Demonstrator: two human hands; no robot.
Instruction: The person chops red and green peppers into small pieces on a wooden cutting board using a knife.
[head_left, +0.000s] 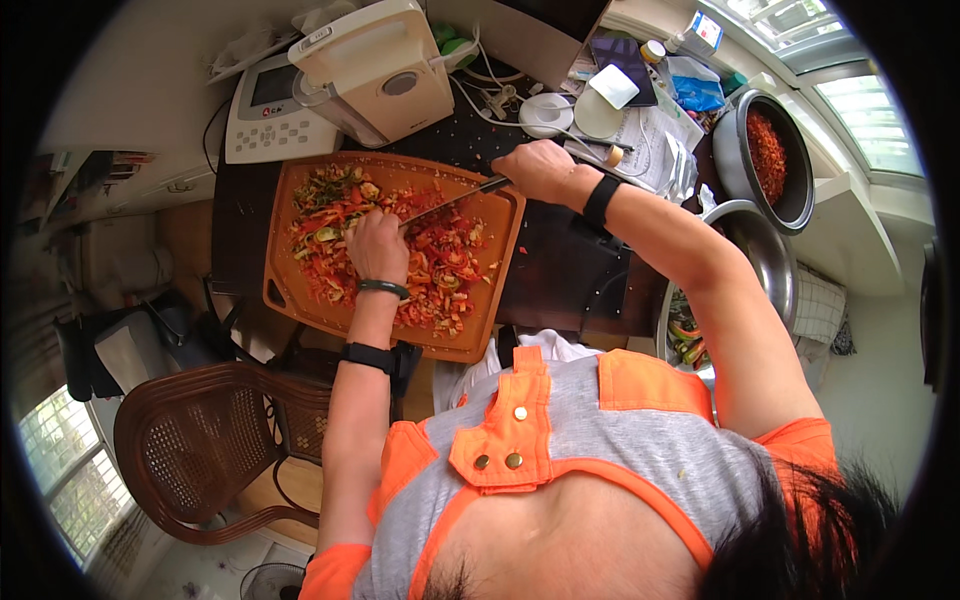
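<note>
An orange cutting board (495, 247) lies tilted on the dark table, spread with chopped red and green peppers (442, 270). My right hand (536, 171) is closed around the handle of a knife (457, 199) at the board's upper right corner. The blade slants down to the left across the chopped pieces. My left hand (380, 247) rests on the heap beside the blade's far end, its fingers bent down into the pieces. Whether those fingers pinch anything is hidden.
A dark pot (799, 180) of chopped red pieces stands at the upper right, above a steel bowl (776, 262) with whole peppers. A white appliance (409, 82), a keypad device (277, 112), cables and papers line the table's back. A wicker-backed chair (202, 450) stands at the left.
</note>
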